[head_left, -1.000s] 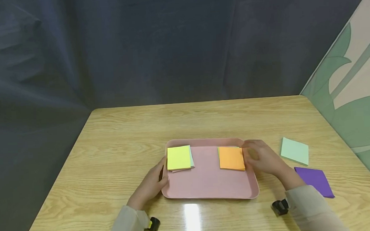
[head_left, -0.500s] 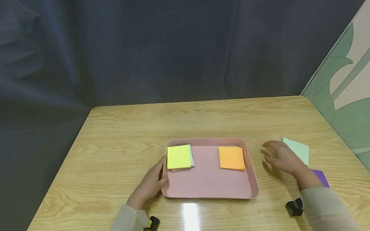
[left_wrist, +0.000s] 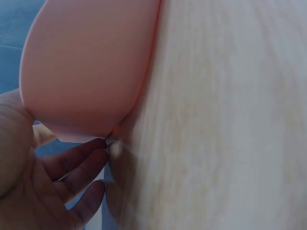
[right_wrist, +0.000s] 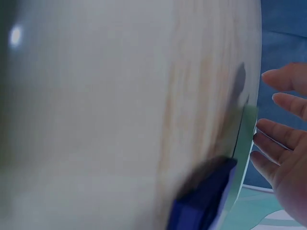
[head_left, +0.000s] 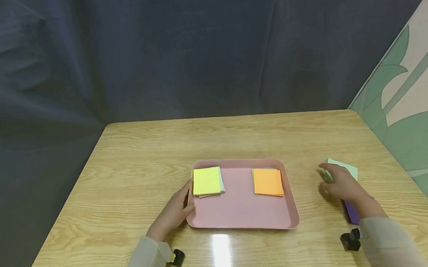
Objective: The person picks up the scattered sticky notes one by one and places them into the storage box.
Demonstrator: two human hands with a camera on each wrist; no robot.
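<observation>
A pink tray [head_left: 239, 216] lies on the table, a yellow sticky-note pad [head_left: 206, 181] atop paler ones at its left and an orange sticky-note pad [head_left: 268, 182] stacked at its right. My left hand [head_left: 172, 209] holds the tray's left end, its thumb at the rim; the left wrist view has the fingertips against the tray's outer wall [left_wrist: 91, 72]. My right hand [head_left: 339, 181] hovers over a mint-green pad [head_left: 349, 168], fingers loosely bent and apart, partly hiding it. A purple pad [head_left: 352, 214] lies under the right wrist, partly covered.
The wooden table [head_left: 146, 144] runs back to a dark curtain [head_left: 203, 58]. A panel with a green leaf pattern [head_left: 415, 140] borders the table on the right. Light glares off the tabletop in front of the tray.
My right hand has left the orange pad in the tray and moved right, over the mint-green pad. The left hand and the tray stay in place.
</observation>
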